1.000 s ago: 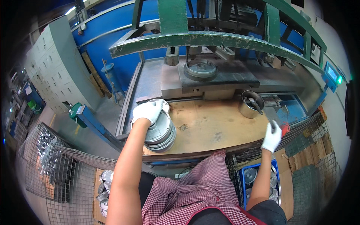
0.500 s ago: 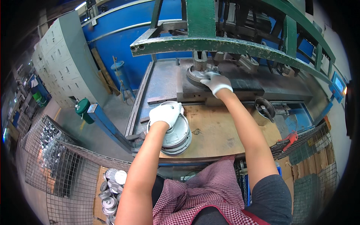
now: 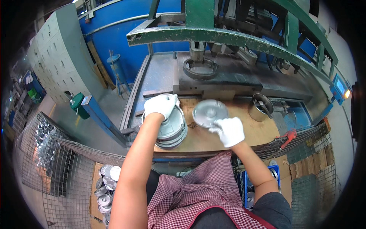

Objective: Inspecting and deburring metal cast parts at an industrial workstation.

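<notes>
left hand (image 3: 161, 105) – gloved, fingers curled over the top of a stack of metal discs (image 3: 170, 128). right hand (image 3: 229, 131) pinches the rim of a single disc (image 3: 209, 112) above the wooden bench (image 3: 232, 114)

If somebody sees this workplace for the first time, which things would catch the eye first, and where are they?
Probably the two white-gloved hands at the wooden bench: the right hand holds a round grey metal disc by its edge near the bench's middle, while the left hand rests on a stack of similar discs at the left end. Behind them stands a big green press frame against a blue wall.
</notes>
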A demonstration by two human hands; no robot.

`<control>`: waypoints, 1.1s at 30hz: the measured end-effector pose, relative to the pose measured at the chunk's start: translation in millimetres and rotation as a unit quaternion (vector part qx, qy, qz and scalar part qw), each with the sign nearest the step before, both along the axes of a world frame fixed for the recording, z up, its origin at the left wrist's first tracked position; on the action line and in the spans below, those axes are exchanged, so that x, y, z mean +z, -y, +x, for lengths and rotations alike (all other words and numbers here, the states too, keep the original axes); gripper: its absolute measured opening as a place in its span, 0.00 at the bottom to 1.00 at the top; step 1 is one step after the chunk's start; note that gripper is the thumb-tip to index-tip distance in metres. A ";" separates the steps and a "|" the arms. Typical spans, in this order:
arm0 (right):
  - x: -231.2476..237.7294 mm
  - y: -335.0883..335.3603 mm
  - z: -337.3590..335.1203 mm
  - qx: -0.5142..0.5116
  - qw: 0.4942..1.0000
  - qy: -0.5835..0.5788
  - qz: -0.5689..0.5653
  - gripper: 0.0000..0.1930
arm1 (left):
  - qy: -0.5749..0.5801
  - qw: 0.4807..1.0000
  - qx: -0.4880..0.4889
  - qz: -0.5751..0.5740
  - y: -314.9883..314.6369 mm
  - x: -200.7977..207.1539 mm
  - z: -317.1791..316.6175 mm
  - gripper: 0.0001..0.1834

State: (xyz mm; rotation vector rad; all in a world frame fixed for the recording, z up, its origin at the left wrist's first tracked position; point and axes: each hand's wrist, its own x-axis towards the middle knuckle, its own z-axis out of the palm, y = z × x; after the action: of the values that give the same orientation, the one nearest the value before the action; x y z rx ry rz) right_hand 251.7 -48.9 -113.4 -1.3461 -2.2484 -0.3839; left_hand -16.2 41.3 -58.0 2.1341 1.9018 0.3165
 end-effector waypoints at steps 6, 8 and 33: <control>-47.9 38.5 13.5 -0.048 0.983 -0.065 -0.164 0.16 | 0.239 0.927 0.005 0.288 12.2 2.1 -7.3 0.18; -42.4 48.1 35.6 -0.087 0.971 -0.173 -0.144 0.15 | 0.232 0.937 -0.009 0.262 39.2 6.8 -13.4 0.19; -74.9 27.6 243.0 -0.501 0.841 -0.203 0.033 0.23 | 0.050 0.923 -0.205 0.322 -99.6 14.4 107.7 0.12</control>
State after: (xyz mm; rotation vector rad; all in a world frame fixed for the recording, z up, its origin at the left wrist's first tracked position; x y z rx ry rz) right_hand 494.7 -76.5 -188.4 -2.2285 -1.0298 -0.4401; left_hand 91.6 140.9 -43.6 2.7793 1.3464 1.0492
